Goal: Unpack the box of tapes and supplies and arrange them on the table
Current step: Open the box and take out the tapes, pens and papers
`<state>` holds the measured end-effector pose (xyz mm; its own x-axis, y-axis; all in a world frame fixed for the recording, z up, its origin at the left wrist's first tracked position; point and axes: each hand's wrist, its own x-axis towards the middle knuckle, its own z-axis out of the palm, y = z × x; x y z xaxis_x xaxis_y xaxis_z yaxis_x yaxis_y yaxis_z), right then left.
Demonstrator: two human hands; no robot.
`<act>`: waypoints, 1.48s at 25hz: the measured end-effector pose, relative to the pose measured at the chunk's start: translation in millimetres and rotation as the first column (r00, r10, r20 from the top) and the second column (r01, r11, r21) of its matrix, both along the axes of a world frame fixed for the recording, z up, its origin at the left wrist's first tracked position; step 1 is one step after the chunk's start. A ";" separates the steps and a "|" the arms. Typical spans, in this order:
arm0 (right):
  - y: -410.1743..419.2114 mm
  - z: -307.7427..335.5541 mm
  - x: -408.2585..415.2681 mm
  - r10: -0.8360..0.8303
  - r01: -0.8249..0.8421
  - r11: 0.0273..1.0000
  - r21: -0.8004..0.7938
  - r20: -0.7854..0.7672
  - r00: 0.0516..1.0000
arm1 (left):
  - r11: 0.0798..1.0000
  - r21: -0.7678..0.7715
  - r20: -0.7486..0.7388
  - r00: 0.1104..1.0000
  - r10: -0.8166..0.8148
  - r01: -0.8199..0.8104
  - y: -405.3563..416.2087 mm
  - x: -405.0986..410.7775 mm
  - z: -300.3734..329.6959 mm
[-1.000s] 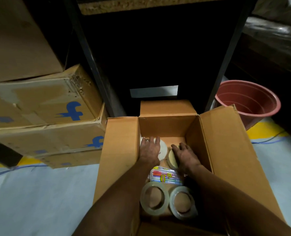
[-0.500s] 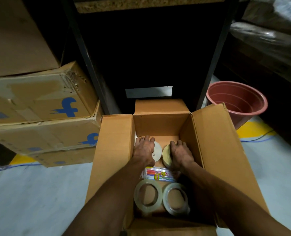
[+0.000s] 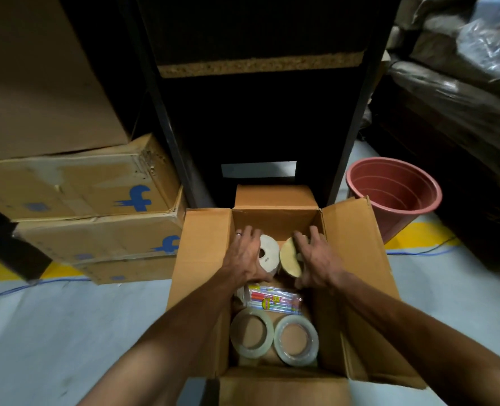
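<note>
**Both hands down in the open box, one roll each**

While the open cardboard box sits on the floor with all its flaps folded out, both hands are reaching into its far end. Left hand is wrapped over a white roll with a small core hole, fingers curled around its left side, so that grip is clasped on the roll. Right hand is doing the same with a tan roll that's tipped up on edge, flat face turned toward the white one; fingers are over the top and the thumb is low, so it's grasping that roll. The two rolls sit just beside each other against the far wall of the box.

Nearer to the person than those rolls, still inside the box, there's a clear packet of coloured pens lying flat. Closer again, two clear tape rolls lie flat side by side at the near end, touching each other.

Left of the box there's a stack of worn cartons with blue logos. Right of the box stands a reddish plastic bucket. Beyond the box is a dark shelf frame.
</note>
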<state>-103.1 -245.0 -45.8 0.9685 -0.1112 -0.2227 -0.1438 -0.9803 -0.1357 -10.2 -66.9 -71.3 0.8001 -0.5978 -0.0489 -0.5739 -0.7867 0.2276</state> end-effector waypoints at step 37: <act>141.9 625.4 2.7 0.127 -0.261 0.791 0.554 0.268 0.955 | 0.777 -0.390 -0.179 0.868 0.463 -0.495 228.3 -74.1 654.6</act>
